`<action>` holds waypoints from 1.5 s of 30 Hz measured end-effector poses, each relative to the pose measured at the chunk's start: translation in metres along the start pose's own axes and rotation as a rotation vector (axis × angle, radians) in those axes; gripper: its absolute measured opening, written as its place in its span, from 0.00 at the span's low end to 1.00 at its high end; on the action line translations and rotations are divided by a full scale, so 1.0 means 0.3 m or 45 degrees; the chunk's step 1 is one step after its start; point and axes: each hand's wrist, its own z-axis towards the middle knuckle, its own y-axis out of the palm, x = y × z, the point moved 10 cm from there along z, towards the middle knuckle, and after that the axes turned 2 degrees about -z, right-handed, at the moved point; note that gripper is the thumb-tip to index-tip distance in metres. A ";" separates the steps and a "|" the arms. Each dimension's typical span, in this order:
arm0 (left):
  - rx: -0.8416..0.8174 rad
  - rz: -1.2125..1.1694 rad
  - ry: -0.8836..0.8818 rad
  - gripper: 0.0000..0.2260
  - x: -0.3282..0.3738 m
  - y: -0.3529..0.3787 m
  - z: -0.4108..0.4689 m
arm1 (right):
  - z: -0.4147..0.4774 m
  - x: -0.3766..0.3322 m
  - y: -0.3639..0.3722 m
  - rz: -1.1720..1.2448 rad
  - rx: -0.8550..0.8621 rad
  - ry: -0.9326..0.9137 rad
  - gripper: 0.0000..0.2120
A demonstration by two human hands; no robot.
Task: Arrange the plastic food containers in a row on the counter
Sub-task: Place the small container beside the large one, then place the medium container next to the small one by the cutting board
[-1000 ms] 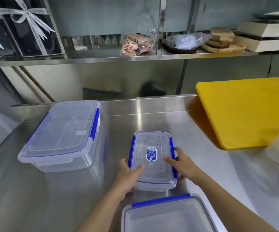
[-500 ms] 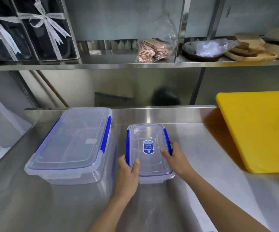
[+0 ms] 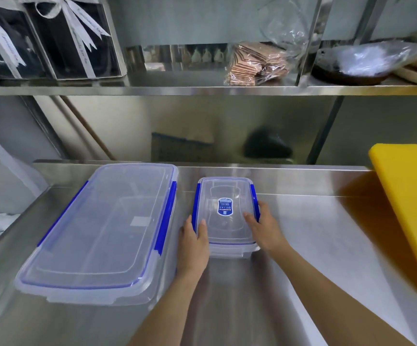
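A small clear plastic container (image 3: 223,193) with blue side clips and a blue label on its lid sits on the steel counter (image 3: 302,233). My left hand (image 3: 193,242) grips its near left edge and my right hand (image 3: 262,226) grips its right side. Just to its left, with a narrow gap between them, stands a much larger clear container (image 3: 102,233) with blue clips and a closed lid. Both containers lie with their long sides pointing away from me, side by side.
A thick yellow cutting board (image 3: 412,211) lies at the right edge of the counter. A steel shelf (image 3: 202,89) overhangs the back, holding ribboned black boxes (image 3: 45,38), a bag of brown packets (image 3: 257,63) and a dark wrapped bowl (image 3: 352,66).
Both hands have slid the small container away from me and leftward, up beside the large container. A third container near the front edge has dropped out of view as my head turned left.
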 end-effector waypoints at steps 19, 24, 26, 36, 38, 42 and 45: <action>-0.198 0.303 0.127 0.21 0.095 -0.150 -0.381 | -0.395 -0.046 -0.133 -0.382 -0.195 -0.105 0.30; -0.504 0.400 0.075 0.26 0.006 -0.125 -0.596 | -0.608 -0.006 -0.145 -0.417 -0.443 -0.111 0.29; -0.597 0.413 0.062 0.32 -0.026 -0.114 -0.668 | -0.690 0.017 -0.139 -0.441 -0.568 -0.098 0.29; -0.939 0.497 0.036 0.29 -0.135 -0.047 -0.879 | -0.919 0.125 -0.079 -0.667 -0.896 -0.114 0.24; -0.882 0.455 0.040 0.25 -0.137 -0.057 -0.880 | -0.930 0.136 -0.068 -0.688 -0.886 -0.146 0.21; -0.642 0.380 0.073 0.23 -0.114 -0.088 -0.875 | -0.914 0.150 -0.094 -0.616 -0.736 -0.127 0.19; -0.337 0.343 0.131 0.17 -0.081 -0.125 -0.866 | -0.892 0.183 -0.142 -0.623 -0.538 -0.042 0.21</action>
